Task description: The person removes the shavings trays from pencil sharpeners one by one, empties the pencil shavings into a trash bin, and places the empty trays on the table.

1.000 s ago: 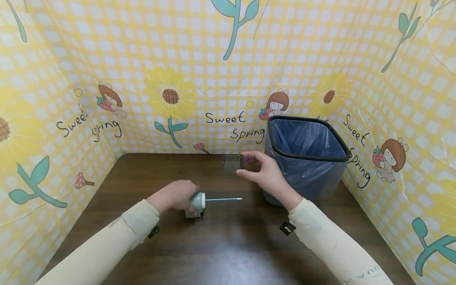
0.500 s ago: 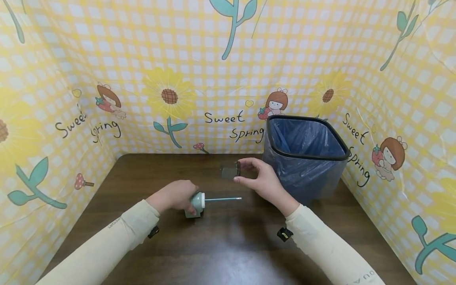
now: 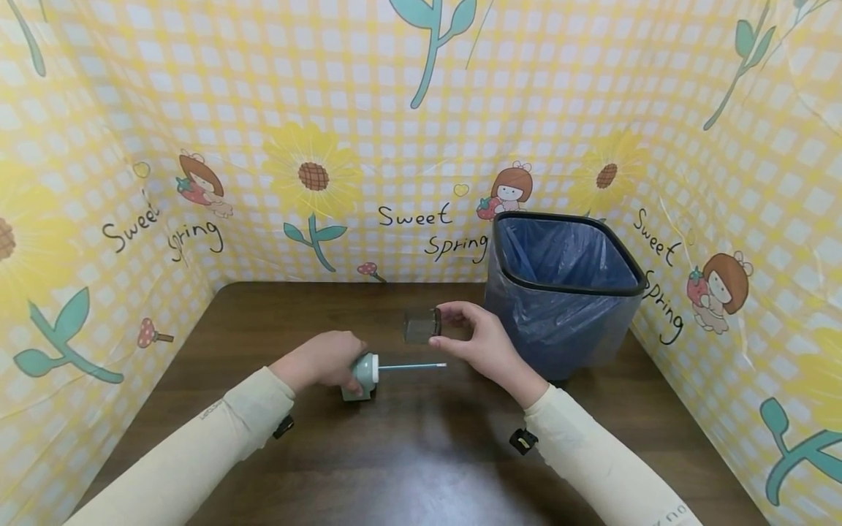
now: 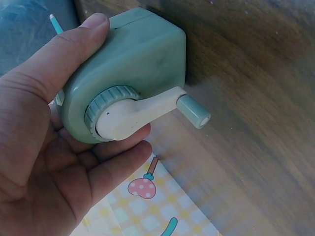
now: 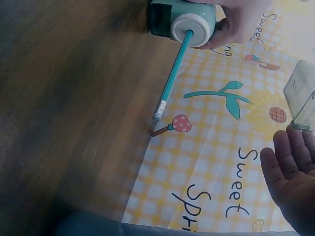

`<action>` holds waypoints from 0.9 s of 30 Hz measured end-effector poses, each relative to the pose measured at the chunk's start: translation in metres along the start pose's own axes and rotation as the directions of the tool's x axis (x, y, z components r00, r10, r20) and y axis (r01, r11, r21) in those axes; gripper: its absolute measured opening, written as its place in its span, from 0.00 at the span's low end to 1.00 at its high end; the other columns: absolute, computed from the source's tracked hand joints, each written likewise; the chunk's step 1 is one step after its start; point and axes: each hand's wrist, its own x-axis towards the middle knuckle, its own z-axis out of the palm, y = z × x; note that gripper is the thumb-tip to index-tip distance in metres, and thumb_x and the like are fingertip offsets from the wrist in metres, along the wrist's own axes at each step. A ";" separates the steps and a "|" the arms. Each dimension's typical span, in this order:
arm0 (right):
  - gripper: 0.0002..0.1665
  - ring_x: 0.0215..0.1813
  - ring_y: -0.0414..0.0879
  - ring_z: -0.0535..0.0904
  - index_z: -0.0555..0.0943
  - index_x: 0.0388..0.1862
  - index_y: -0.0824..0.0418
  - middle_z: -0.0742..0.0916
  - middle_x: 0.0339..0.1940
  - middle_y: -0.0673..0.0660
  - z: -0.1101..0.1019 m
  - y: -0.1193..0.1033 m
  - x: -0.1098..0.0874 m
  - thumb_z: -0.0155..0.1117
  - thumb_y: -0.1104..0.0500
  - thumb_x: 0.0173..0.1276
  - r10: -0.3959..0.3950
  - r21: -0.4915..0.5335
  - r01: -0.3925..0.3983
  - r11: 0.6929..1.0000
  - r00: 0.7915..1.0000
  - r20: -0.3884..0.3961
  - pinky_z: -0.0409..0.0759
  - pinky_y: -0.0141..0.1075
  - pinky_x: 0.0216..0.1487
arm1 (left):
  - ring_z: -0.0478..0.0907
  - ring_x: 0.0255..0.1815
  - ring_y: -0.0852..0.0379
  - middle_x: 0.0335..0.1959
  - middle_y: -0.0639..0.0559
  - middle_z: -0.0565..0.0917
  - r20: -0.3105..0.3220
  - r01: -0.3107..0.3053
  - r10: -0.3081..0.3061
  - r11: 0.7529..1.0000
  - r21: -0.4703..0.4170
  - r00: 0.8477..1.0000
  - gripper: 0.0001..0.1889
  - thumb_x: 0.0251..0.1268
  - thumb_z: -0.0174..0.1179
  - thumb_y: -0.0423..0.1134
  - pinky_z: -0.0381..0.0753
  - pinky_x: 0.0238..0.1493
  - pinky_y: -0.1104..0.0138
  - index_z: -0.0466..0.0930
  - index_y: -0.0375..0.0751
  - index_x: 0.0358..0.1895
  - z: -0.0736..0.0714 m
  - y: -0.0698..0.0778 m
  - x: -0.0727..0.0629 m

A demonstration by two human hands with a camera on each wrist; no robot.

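My left hand [image 3: 329, 358] grips a green hand-crank pencil sharpener [image 4: 147, 49] around its body on the table. Its white crank arm with a green knob [image 4: 193, 111] faces the left wrist camera. From the white collar on the other side, a teal pencil [image 3: 408, 366] juts out to the right, eraser end outward. My right hand [image 3: 483, 336] pinches a see-through smoky shavings drawer [image 3: 419, 326] by one end, held above the table behind the pencil. In the right wrist view, a dark square opening [image 5: 161, 18] shows in the sharpener's base.
A bin [image 3: 559, 329] with a black rim and blue liner stands at the back right, close beside my right hand. Patterned yellow checked cloth [image 3: 368, 146] walls in the brown wooden table [image 3: 296, 307] at the back and both sides.
My right hand has moved toward me and slightly left with the shavings drawer, away from the bin. The left hand, sharpener and pencil have stayed in place.
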 end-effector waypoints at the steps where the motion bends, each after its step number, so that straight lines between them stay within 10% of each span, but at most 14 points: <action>1: 0.33 0.57 0.46 0.83 0.81 0.60 0.52 0.86 0.54 0.49 0.000 0.000 -0.001 0.81 0.46 0.58 -0.001 0.000 0.001 1.000 1.000 0.000 0.80 0.50 0.61 | 0.77 0.31 0.60 0.33 0.57 0.83 0.000 -0.001 0.001 1.000 0.001 1.000 0.28 0.45 0.81 0.57 0.81 0.37 0.61 0.83 0.43 0.44 0.000 0.000 0.000; 27: 0.32 0.59 0.57 0.82 0.82 0.59 0.51 0.86 0.54 0.49 0.023 0.016 -0.013 0.82 0.48 0.57 0.000 0.055 -0.003 0.999 0.999 0.045 0.78 0.55 0.62 | 0.77 0.32 0.60 0.33 0.56 0.84 -0.001 -0.001 0.001 1.000 -0.003 1.000 0.29 0.44 0.81 0.57 0.82 0.38 0.60 0.84 0.43 0.45 0.000 -0.001 0.002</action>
